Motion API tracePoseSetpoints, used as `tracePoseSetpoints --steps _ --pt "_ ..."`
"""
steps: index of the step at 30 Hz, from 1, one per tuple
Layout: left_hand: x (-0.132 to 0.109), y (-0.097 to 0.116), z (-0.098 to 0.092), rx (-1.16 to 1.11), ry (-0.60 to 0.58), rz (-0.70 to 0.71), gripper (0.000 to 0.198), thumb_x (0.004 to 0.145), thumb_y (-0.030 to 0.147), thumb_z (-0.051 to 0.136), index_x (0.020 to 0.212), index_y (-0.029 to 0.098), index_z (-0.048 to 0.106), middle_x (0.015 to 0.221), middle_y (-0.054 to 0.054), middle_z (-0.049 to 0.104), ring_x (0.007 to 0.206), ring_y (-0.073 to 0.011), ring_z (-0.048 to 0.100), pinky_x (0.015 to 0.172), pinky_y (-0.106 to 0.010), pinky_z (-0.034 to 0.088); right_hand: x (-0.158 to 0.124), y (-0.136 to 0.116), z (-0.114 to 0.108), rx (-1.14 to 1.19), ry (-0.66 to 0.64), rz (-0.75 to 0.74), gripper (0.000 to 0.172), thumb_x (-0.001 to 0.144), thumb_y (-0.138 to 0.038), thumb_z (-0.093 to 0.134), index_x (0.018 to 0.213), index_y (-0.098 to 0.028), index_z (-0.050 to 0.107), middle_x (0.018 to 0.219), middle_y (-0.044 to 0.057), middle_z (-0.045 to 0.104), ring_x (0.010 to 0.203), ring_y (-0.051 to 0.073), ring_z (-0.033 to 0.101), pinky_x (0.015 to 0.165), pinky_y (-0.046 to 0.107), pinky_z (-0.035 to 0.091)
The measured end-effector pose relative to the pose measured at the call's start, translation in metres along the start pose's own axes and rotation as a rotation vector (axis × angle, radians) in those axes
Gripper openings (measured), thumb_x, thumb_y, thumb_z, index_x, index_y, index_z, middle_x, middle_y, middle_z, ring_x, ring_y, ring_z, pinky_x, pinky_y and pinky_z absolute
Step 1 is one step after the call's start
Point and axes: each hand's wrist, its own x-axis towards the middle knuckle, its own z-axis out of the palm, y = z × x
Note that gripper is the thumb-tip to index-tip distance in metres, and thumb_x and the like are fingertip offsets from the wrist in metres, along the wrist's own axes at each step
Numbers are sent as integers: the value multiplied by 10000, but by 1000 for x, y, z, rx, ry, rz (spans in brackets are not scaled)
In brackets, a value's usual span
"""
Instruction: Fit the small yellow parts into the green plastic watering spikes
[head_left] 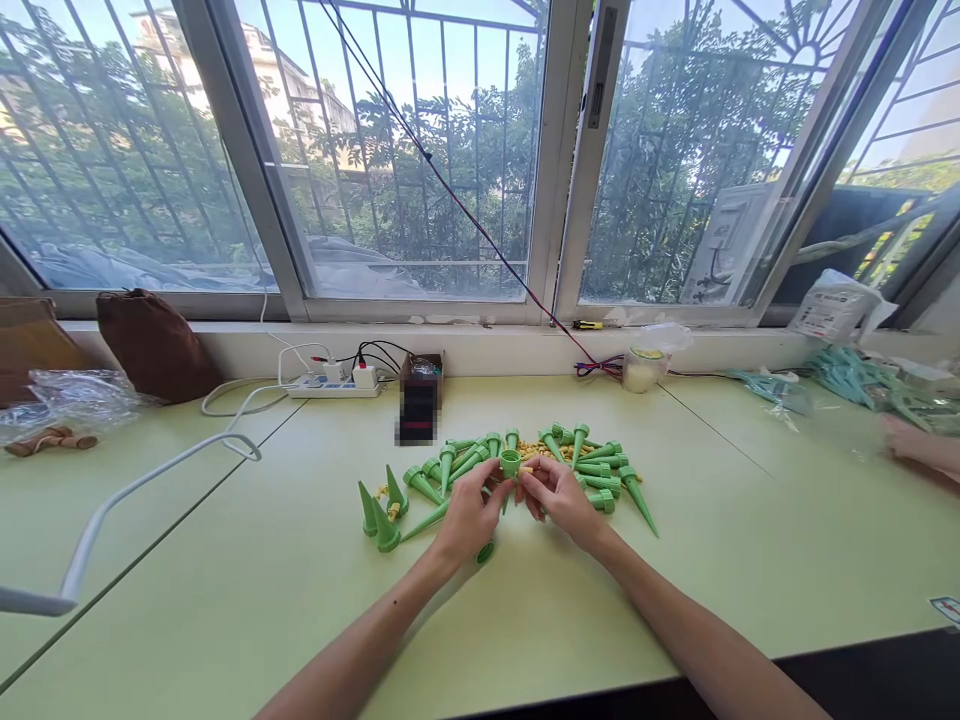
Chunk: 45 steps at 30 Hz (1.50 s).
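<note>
My left hand (pixel 474 510) is closed round a hollow green plastic spike (pixel 510 460), held upright with its open round end up. Beside its rim, my right hand (pixel 559 500) pinches a small yellow piece (pixel 526 471), partly covered by the fingers. A green ring-like cap (pixel 484 552) lies on the table below my left hand. Behind both hands spreads a pile of green spikes (pixel 600 468), with many small yellow pieces (pixel 574 453) heaped among them. To the left, three green spikes (pixel 387 530) stand point up, with a few yellow pieces between them.
A pale green table (pixel 300 600) runs below barred windows. At the back are a power strip (pixel 337 385), a small box (pixel 424 375) and a lidded jar (pixel 645 370). A white metal arm (pixel 150 490) reaches in from the left. Another person's hand (pixel 911 440) shows at the right.
</note>
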Motion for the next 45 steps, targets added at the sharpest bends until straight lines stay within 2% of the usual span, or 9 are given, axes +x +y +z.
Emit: tracePoseSetpoints --steps 5,12,18,26,30,34,36,40,45 --pt "1 -4 0 39 53 16 249 940 353 529 1053 172 656 872 -55 697 746 -183 615 611 -268 467 -1 0 -1 -39 -60 -7 452 861 -615 651 757 -191 534 620 -28 592 396 74 438 407 233 332" --pt "1 -9 2 114 82 99 266 955 342 507 1087 160 650 832 -47 687 729 -174 618 665 -274 481 -1 -2 -1 -31 -94 9 459 858 -613 659 725 -204 497 538 -60 522 386 78 426 396 226 317" --pt "-2 -6 0 145 9 76 279 977 360 467 960 158 660 623 18 584 503 -121 492 542 -243 389 -4 0 1 -83 -112 0 480 879 -618 630 677 -211 474 491 -64 493 360 76 401 372 223 286" --pt "-1 -5 -3 112 -58 43 284 965 391 468 867 169 616 579 30 553 471 -108 475 510 -226 358 -3 3 -2 -120 -107 2 429 900 -566 616 692 -213 489 485 -67 482 360 83 385 385 228 285" --pt "-1 -5 -4 105 -78 34 310 963 412 465 858 165 620 564 32 546 454 -107 469 498 -227 354 -5 2 -2 -290 -74 -58 357 946 -446 558 687 -217 468 509 -53 479 424 104 401 443 241 305" --pt "-2 -4 -4 126 -68 32 326 958 415 467 911 153 656 564 25 547 460 -115 475 493 -231 353 -8 0 -1 -599 23 -253 324 947 -304 525 662 -217 401 594 -31 462 547 126 391 534 260 293" --pt "-2 -4 -4 130 -62 27 332 956 414 470 961 149 669 564 22 550 460 -118 473 489 -233 348 -9 0 -2 -671 32 -308 300 952 -269 503 679 -216 389 616 -32 447 567 129 371 552 265 282" --pt "-1 -5 -4 123 -57 25 349 951 428 477 966 148 685 564 19 551 460 -119 462 482 -234 341 -9 1 -1 -678 40 -324 273 957 -249 487 698 -213 409 631 -29 452 573 132 371 558 265 283" --pt "-1 -5 -4 87 -66 25 358 942 423 493 1027 140 694 582 19 558 481 -119 470 500 -233 360 -10 1 2 -594 67 -258 308 947 -277 513 660 -214 420 594 -32 461 545 127 381 536 261 291"
